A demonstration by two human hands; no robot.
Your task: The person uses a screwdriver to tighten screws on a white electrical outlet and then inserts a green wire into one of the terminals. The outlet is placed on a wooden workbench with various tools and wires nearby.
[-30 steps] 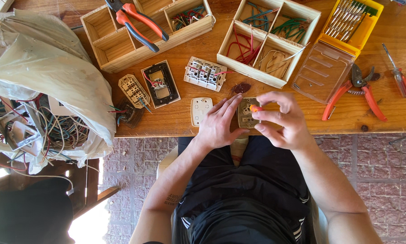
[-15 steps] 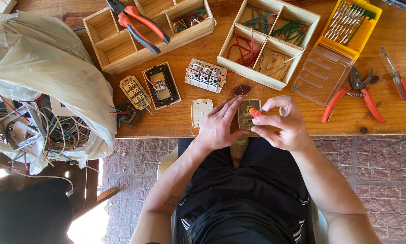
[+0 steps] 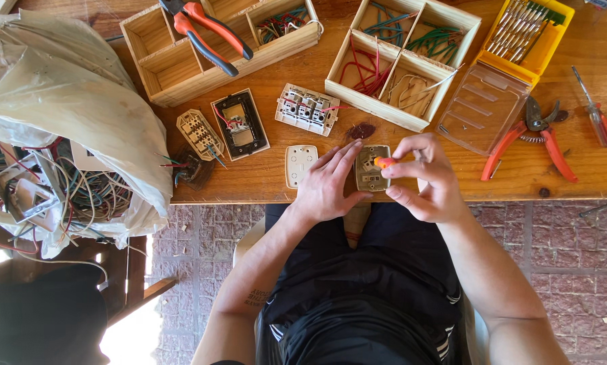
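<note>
The left hand (image 3: 327, 186) lies flat and open on the wooden worktop (image 3: 263, 176), its fingertips steadying the edge of a small grey switch module (image 3: 369, 172) near the worktop's front edge; the right hand (image 3: 425, 179) is closed around an orange-handled screwdriver (image 3: 384, 162), its tip down on the module; just left of the left hand lies a white cover plate (image 3: 299, 164); a small dark red piece (image 3: 362, 130) sits just beyond the module; farther back stand a white three-switch block (image 3: 307, 108) and a divided wooden tray (image 3: 403, 61) of coloured wires; red pruning shears (image 3: 529, 138) lie to the right, well apart from the hands.
</note>
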